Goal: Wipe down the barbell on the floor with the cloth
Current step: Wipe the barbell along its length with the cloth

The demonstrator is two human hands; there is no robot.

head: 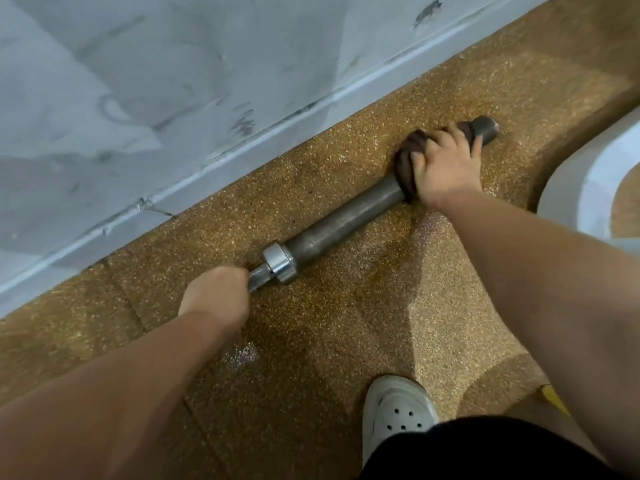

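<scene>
A dark steel barbell [349, 216] lies on the speckled brown floor, running from lower left to upper right alongside a white wall. Its thick sleeve ends in a shiny collar [280, 262], and the thin shaft goes on to the left. My left hand [216, 292] is closed around that thin shaft just left of the collar. My right hand [445, 168] presses a dark brown cloth [407, 157] wrapped around the sleeve near its far end. Only the tip of the sleeve [486, 128] shows past my fingers.
The scuffed white wall [138, 98] runs close behind the barbell. A curved white tiled edge [581, 174] lies at the right. My white perforated shoe [398, 410] stands on the floor at the bottom, with a wet patch [242, 353] near it.
</scene>
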